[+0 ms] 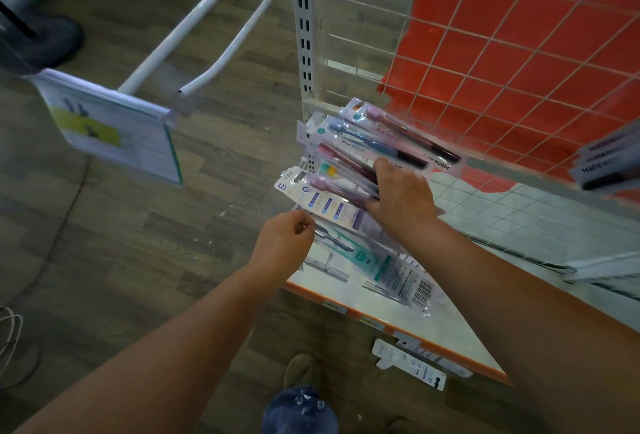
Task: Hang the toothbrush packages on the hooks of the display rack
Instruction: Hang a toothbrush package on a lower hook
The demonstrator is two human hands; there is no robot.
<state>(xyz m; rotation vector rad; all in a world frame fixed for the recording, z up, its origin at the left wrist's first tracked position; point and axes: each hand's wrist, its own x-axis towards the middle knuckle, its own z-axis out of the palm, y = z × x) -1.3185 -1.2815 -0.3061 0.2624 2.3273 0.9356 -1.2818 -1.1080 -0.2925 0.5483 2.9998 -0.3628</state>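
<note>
Presently on hand, item by item:

Fan of toothbrush packages point(349, 160): several clear blister packs, splayed, long axes running from punched header ends at upper left down to the right. Held over the shelf point(433, 326) of the display rack point(306, 35).

Right hand point(403, 201): fingers curled round the lower ends of the fan, gripping the bundle from the right.

Left hand point(285, 238): fingertips pinching the header end of the lowest package, a teal-carded pack point(377, 267), barcode end trailing down to the right over the shelf. Whether this pack is already free of the bundle cannot be told.

Empty hook point(239, 31): white rod projecting from the rack upright, open tip at the near end, up and to the left of both hands, well apart from them. A second rod point(194, 21) beside it carries a price label holder point(114, 128).

Key relation: the hook tip lies up-left of the pinched header, and the left hand is the nearer of the two. The header hole probably leads, so the pack's long axis would need to swing roughly square to the rod before threading.

Also present: one boxed item point(408, 362) on the floor below the shelf edge; more packs point(609, 160) hanging at far right.
</note>
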